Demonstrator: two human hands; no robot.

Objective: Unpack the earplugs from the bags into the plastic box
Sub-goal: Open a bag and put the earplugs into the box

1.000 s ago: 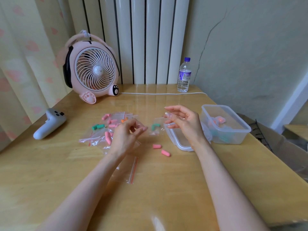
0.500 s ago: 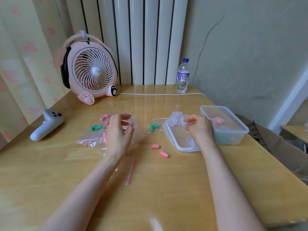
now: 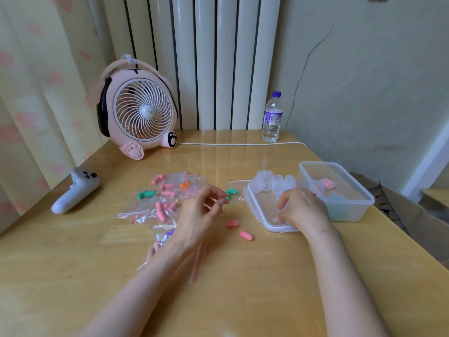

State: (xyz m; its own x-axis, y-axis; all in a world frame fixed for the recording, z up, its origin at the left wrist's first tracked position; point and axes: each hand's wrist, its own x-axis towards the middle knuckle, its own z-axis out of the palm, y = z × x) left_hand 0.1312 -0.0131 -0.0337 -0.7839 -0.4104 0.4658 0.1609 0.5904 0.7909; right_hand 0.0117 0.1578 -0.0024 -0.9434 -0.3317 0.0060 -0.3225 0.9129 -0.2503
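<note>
Halfway through emptying the earplug bags

Two loose pink earplugs are lying nearest; the left hand is hovering with fingers loosely curled, apart, while the right hand, fingers bent down, is resting on the lid, probably steadying it. The plastic box is sitting beyond, open for easy drops.

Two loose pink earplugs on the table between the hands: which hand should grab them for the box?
Right, probably. The right hand rests on the lid, beside the pink earplugs and next to the plastic box. The left hand is at the bags.
</note>
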